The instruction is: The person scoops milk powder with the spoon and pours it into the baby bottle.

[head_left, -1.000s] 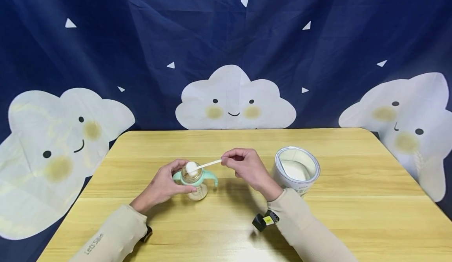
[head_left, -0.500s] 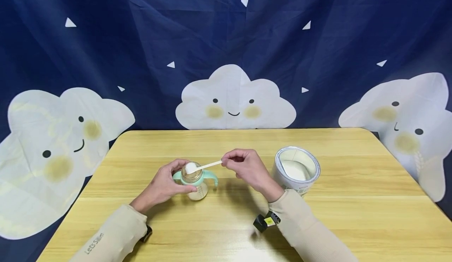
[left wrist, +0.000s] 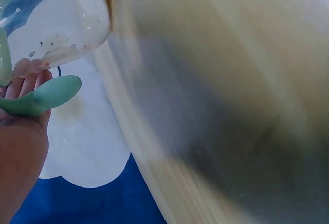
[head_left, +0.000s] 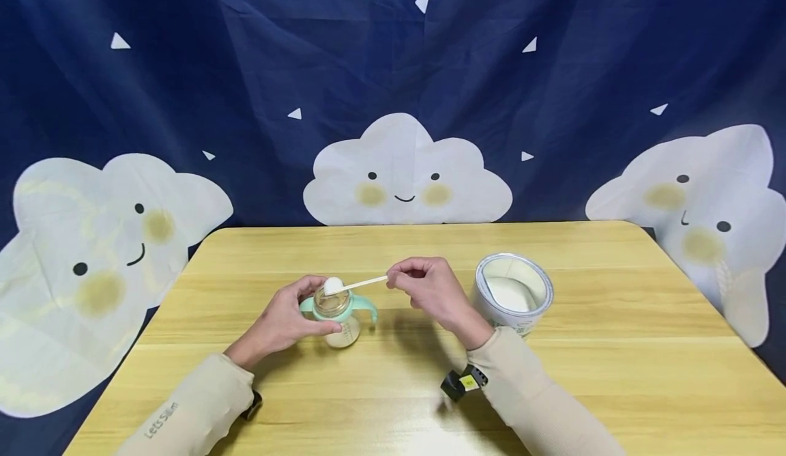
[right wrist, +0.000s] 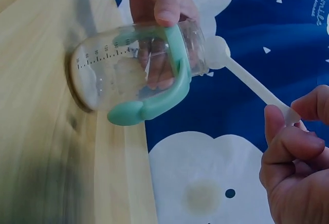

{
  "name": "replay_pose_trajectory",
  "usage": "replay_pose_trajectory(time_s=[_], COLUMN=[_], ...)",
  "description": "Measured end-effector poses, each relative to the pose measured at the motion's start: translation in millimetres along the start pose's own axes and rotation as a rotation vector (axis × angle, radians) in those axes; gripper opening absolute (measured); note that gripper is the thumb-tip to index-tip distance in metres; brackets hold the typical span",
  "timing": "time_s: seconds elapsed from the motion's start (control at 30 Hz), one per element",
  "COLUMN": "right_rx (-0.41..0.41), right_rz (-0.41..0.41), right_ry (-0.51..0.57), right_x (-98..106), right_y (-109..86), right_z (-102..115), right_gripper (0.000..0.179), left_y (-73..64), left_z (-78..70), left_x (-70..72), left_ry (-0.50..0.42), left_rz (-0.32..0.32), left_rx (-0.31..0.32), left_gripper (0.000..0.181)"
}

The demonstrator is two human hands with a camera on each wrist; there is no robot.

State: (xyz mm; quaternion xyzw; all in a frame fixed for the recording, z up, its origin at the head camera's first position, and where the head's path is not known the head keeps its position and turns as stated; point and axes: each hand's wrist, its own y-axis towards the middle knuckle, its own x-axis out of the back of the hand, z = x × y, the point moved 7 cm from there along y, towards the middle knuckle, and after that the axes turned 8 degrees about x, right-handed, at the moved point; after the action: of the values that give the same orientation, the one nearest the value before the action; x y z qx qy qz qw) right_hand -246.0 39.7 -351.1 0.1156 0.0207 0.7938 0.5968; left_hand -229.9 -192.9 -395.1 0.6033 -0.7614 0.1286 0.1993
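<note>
My left hand (head_left: 286, 318) grips a clear baby bottle (right wrist: 110, 72) with mint-green handles (right wrist: 154, 106) and scale marks on its side. The bottle stands uncapped on the table, whitish contents low inside. Between thumb and fingertips, my right hand (head_left: 432, 294) pinches the thin handle of a white scoop (head_left: 364, 283). The scoop's bowl (right wrist: 217, 52) is right at the bottle's mouth, its rounded side facing away from the bottle. In the left wrist view, fingers (left wrist: 31, 75) show behind the bottle and one green handle (left wrist: 56, 93).
An open can (head_left: 514, 292) of white powder stands behind and right of my right forearm. The wooden table (head_left: 393, 401) has rounded far corners, with a dark blue cloud-print curtain (head_left: 393, 46) behind it. Each wrist wears a black camera strap (head_left: 454, 386).
The scoop's bowl has tipped and risen slightly at the bottle's mouth, with its handle turned a little in my right hand. My left hand and the bottle keep their place.
</note>
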Motion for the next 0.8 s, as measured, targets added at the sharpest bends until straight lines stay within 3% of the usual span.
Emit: replay_pose_trajectory(time_s=[0.2, 0.43, 0.8], right_rx=[-0.034, -0.026, -0.049], right_rz=[-0.032, -0.054, -0.098], right_ry=[0.059, 0.055, -0.023], right_x=[3, 9, 26], right_y=[1.1, 0.2, -4.7], right_z=[4, 9, 19], right_gripper=[0.018, 0.019, 0.016], left_y=[0.5, 1.7, 6.7], left_z=[-3.2, -10.3, -30.3], left_x=[-0.4, 4.4, 8.0], left_ry=[0.038, 0.072, 0.09], left_rz=[0.018, 0.018, 0.037], left_rx=[-0.004, 0.026, -0.053], left_gripper=[0.067, 0.072, 0.074])
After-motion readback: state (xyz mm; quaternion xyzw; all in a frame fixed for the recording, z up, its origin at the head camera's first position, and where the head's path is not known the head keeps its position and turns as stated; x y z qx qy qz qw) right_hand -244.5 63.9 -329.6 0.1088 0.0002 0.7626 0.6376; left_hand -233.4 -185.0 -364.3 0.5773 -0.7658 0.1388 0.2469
